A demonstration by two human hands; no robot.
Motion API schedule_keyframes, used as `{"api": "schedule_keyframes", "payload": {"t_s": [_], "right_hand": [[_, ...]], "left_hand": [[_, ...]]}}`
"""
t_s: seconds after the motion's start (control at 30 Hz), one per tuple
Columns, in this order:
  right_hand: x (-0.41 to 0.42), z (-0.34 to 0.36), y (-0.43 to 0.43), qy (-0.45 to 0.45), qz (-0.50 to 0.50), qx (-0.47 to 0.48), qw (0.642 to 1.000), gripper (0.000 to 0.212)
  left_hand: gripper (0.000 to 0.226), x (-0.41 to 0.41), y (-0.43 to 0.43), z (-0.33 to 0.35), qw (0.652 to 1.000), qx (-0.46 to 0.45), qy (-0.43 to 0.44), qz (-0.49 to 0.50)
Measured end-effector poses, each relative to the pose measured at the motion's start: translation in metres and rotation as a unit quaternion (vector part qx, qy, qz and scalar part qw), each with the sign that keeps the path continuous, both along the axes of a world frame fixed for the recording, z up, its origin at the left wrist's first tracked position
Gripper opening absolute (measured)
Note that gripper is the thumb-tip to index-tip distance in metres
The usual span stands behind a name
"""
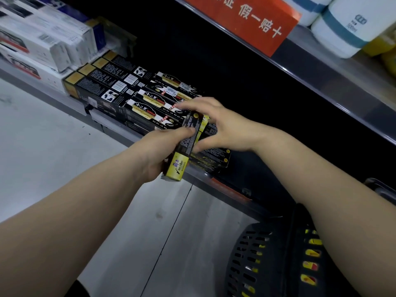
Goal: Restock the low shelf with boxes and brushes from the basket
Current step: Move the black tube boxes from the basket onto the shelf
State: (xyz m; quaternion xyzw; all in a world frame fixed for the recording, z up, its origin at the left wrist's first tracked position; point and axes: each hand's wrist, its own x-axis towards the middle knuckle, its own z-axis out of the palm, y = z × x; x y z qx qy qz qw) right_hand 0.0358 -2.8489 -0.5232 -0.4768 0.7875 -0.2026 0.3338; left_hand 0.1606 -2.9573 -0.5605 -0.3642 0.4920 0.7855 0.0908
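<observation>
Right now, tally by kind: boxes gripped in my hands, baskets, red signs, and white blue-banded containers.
Box gripped in the left hand: 1
Black basket: 1
Red sign: 1
White blue-banded containers: 2
Total: 5

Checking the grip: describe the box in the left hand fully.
The box is long, slim cardboard, black with fine print and a yellow printed end. It tilts, yellow end toward the camera, over the low shelf's front edge. The left hand grips its near half; the right hand arches over its far end.
</observation>
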Motion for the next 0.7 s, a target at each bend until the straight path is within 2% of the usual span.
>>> {"api": "schedule_keyframes", "payload": {"t_s": [0.07,0.13,0.2,0.27,0.33,0.37,0.43,0.5,0.7], "right_hand": [[0.0,0.001,-0.001,0.026,0.014,0.006,1.0,0.051],[-0.012,0.003,0.007,0.034,-0.023,0.011,0.999,0.04],[-0.033,0.002,0.023,0.048,-0.102,0.0,0.994,0.035],[-0.057,-0.007,0.038,0.09,-0.227,-0.005,0.97,0.033],[-0.074,-0.021,0.048,0.129,-0.339,0.027,0.931,0.035],[-0.079,-0.029,0.05,0.148,-0.364,0.055,0.918,0.036],[-0.081,-0.043,0.05,0.182,-0.35,0.102,0.913,0.035],[-0.076,-0.055,0.048,0.197,-0.299,0.13,0.924,0.032],[-0.063,-0.076,0.033,0.147,-0.242,0.171,0.944,0.046]], "left_hand": [[0.033,0.0,0.0,-0.001,1.0,-0.019,-0.003,-0.022],[0.043,-0.003,-0.002,-0.003,0.998,-0.062,-0.015,-0.008],[0.033,-0.005,-0.007,-0.002,0.995,-0.074,-0.014,0.059],[0.029,-0.005,-0.011,0.0,0.993,-0.056,-0.021,0.103],[0.028,-0.003,-0.008,-0.002,0.995,-0.059,-0.034,0.076],[0.027,-0.002,-0.004,-0.003,0.996,-0.062,-0.04,0.05],[0.026,-0.001,0.005,-0.005,0.997,-0.059,-0.048,-0.001],[0.027,-0.002,0.013,-0.006,0.996,-0.063,-0.057,-0.036],[0.02,-0.004,0.021,-0.012,0.986,-0.124,-0.061,-0.097]]}}
